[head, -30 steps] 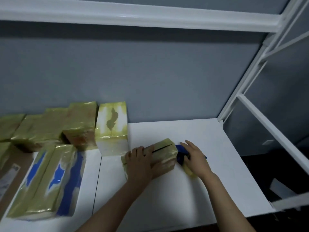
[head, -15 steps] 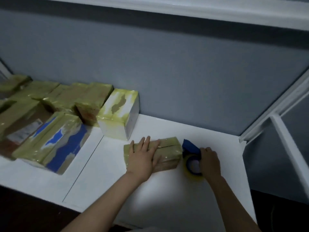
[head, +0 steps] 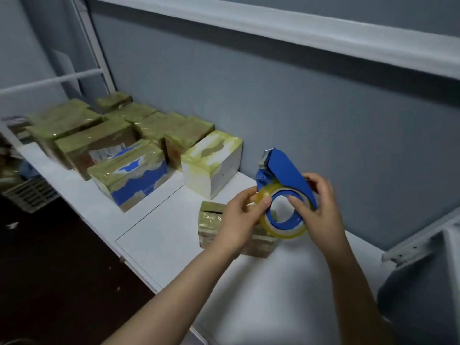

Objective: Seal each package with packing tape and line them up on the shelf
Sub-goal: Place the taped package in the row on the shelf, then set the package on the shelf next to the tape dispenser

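Gripped tight by both hands: blue plastic tape holder [head: 283, 170] with a roll of clear yellowish tape [head: 286, 234]. Pinched at the roll's left edge by the left hand [head: 239, 220], held round the right side by the right hand [head: 321, 211]. Held up over a small brown taped package [head: 211, 220] lying flat on the white shelf [head: 161, 240]. Farther left, lined along the grey wall [head: 298, 108], more taped boxes [head: 139, 175].

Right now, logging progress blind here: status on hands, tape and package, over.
Left hand pinches tape roll, right hand grips blue dispenser, above the shelf. Small package lies below them, unheld. Sealed packages lined up at left.
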